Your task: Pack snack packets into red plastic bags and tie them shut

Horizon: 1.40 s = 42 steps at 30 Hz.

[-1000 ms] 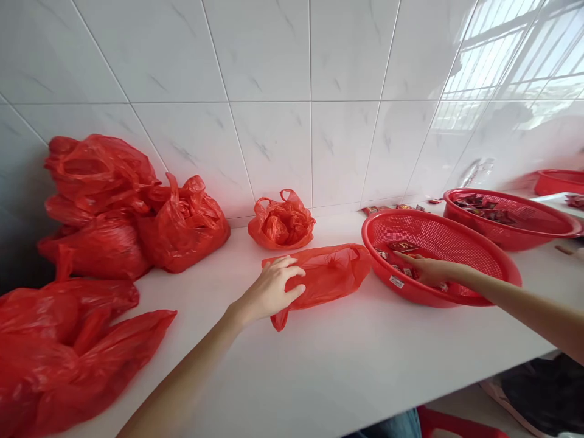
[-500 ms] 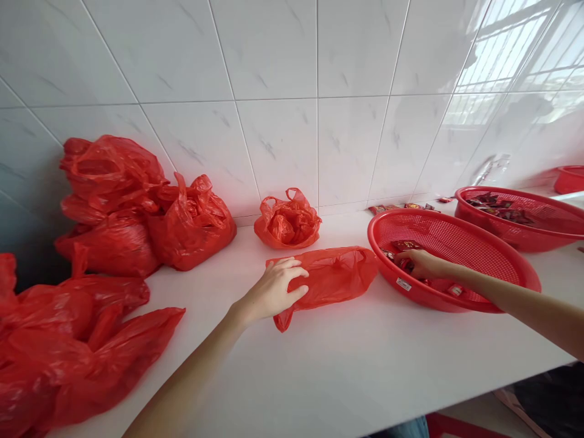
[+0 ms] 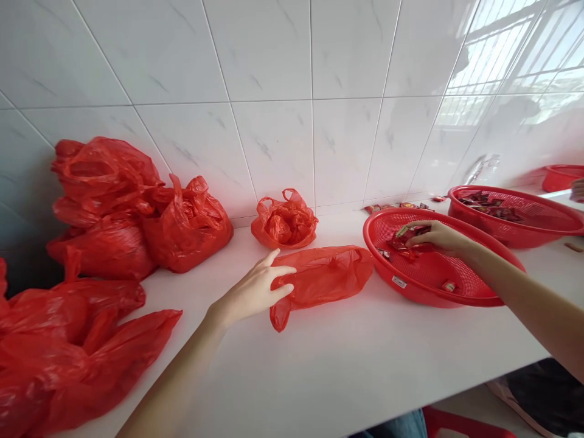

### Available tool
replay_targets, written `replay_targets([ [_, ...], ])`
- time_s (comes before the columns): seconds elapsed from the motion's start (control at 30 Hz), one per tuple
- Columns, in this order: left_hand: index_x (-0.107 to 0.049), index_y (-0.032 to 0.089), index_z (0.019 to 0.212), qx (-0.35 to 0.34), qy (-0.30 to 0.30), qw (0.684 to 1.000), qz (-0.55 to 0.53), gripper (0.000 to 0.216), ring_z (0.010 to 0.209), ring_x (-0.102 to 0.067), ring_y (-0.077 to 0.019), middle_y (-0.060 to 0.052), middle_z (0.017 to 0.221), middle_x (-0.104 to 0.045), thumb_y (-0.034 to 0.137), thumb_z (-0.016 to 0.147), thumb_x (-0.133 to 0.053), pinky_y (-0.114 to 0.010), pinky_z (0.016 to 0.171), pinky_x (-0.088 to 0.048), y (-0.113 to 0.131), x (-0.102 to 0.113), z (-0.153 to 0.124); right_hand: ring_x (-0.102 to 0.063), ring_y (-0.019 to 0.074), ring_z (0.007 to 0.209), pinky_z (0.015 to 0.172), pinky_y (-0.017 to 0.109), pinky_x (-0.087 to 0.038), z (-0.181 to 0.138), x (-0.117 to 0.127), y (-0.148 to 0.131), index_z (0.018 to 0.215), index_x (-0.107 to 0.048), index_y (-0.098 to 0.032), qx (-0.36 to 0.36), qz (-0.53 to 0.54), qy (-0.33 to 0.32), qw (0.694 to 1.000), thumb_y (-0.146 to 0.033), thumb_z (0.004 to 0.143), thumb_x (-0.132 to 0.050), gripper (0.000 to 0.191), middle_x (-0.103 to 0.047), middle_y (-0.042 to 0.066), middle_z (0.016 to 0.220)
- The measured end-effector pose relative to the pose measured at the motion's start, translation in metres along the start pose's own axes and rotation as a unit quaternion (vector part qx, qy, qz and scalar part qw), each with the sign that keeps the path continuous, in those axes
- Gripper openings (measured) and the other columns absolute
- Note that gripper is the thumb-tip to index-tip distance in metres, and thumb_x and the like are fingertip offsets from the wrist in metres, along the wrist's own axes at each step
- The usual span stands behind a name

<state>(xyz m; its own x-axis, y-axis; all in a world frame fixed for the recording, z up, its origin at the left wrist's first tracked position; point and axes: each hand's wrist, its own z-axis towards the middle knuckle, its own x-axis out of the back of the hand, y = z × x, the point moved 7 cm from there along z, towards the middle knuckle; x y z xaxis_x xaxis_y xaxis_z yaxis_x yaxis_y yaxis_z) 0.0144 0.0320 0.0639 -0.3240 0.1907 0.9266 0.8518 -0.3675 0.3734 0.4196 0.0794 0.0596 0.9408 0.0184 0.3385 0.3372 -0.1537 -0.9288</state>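
My left hand [image 3: 260,283] is open, its fingers spread over the mouth end of a flat red plastic bag [image 3: 328,277] on the white table [image 3: 292,371]. Whether the fingertips touch the bag I cannot tell. To the right, my right hand [image 3: 431,236] is closed on several small red-wrapped packets [image 3: 404,237], just above the inside of a red plastic colander basket [image 3: 474,267]. A few more packets lie in the basket, one of them a loose packet [image 3: 449,285] near its front wall.
Filled red bags [image 3: 100,237] are piled at the left, against the tiled wall. A smaller open bag [image 3: 285,225] stands behind the flat one. Right of my basket is a second basket [image 3: 524,228] with dark red packets. Loose packets [image 3: 406,205] lie along the wall. At the far right edge part of another person's hand [image 3: 577,190] shows.
My right hand has risen from the basket's bottom with packets in its fingers. My left hand has shifted slightly left and its fingers have spread wider.
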Motion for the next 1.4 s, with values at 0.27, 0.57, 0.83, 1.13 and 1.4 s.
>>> replay_targets([
  [0.27,-0.051,0.030,0.146,0.013,-0.011,0.999,-0.043,0.058,0.132,-0.057,-0.0337,-0.013,0.169,-0.013,0.043,0.090,-0.058,-0.042,0.102,-0.052,0.000,-0.018,0.004,-0.066,0.0216,0.076,0.072,0.036,-0.054,-0.026,-0.038,-0.080,0.081,-0.068,-0.023,0.118,0.092,-0.049,0.988,-0.023,0.054,-0.083,0.031,-0.067,0.000,0.077],
  [0.57,-0.066,0.022,0.094,-0.052,0.065,0.993,-0.079,0.034,0.129,-0.060,-0.0317,-0.009,0.140,-0.058,0.002,0.075,-0.046,-0.041,0.088,-0.059,0.019,-0.024,0.011,-0.061,0.0155,0.067,0.059,0.025,-0.050,-0.032,-0.190,-0.096,0.090,-0.074,-0.019,0.198,-0.128,-0.284,0.930,-0.016,0.061,-0.073,0.029,-0.070,-0.002,0.077],
  [0.83,-0.075,0.021,0.104,-0.015,-0.019,1.000,-0.011,0.052,0.140,-0.049,-0.0280,-0.010,0.136,-0.065,-0.001,0.072,-0.040,-0.038,0.102,-0.052,0.002,-0.025,0.009,-0.063,0.0185,0.080,0.069,0.027,-0.048,0.005,-0.224,-0.051,0.083,-0.072,-0.019,0.330,-0.292,-0.169,0.882,0.005,0.061,-0.053,0.038,-0.072,0.003,0.088],
  [1.13,-0.065,0.018,0.129,-0.064,0.107,0.992,0.030,0.047,0.144,-0.044,-0.0304,-0.013,0.157,-0.044,0.011,0.087,-0.045,-0.043,0.112,-0.044,0.025,-0.008,0.005,-0.067,0.0224,0.093,0.085,0.036,-0.054,-0.006,-0.204,-0.036,0.094,-0.070,-0.021,0.311,-0.140,-0.151,0.928,-0.023,0.074,-0.074,0.020,-0.074,0.004,0.101],
  [1.4,-0.065,0.017,0.125,-0.163,-0.007,0.986,0.045,0.038,0.112,-0.063,-0.0315,-0.014,0.120,-0.068,0.034,0.091,-0.060,-0.045,0.095,-0.055,0.078,-0.099,0.016,-0.070,0.0239,0.090,0.082,0.037,-0.057,0.001,-0.192,-0.005,0.100,-0.068,-0.020,0.280,-0.057,-0.071,0.956,-0.045,0.078,-0.076,0.034,-0.073,0.005,0.097],
])
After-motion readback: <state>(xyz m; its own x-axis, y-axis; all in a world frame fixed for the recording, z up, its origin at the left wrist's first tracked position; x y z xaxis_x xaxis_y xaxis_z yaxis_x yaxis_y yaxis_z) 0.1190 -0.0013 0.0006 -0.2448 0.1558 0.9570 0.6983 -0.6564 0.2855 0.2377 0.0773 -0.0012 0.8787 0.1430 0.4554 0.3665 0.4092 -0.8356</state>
